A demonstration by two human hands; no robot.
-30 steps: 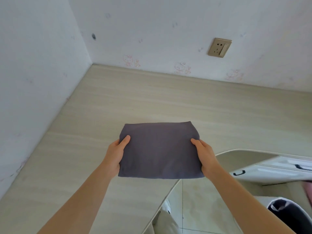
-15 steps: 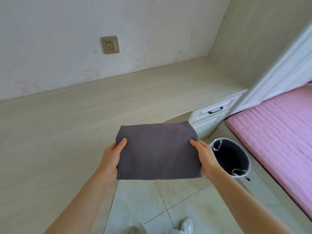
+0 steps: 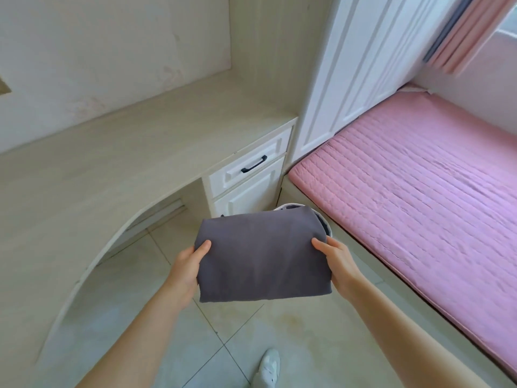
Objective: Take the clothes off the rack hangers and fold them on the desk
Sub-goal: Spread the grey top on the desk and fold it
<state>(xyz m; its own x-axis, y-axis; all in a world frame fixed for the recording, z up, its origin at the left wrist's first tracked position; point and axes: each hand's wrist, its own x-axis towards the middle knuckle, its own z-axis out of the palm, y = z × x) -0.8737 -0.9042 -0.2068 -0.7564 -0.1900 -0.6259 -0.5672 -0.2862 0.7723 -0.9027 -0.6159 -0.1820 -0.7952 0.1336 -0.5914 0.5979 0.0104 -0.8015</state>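
Pale desk [image 3: 117, 152] (pink mattress [image 3: 419, 191] beside)

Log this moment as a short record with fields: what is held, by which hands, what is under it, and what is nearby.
held item: folded grey garment, flat and level
left hand: grips the garment's left edge, thumb on top
right hand: grips the right edge, thumb on top
below: tiled floor; bin rim showing behind the garment
nearby: desk at left, white drawer, pink mattress at right
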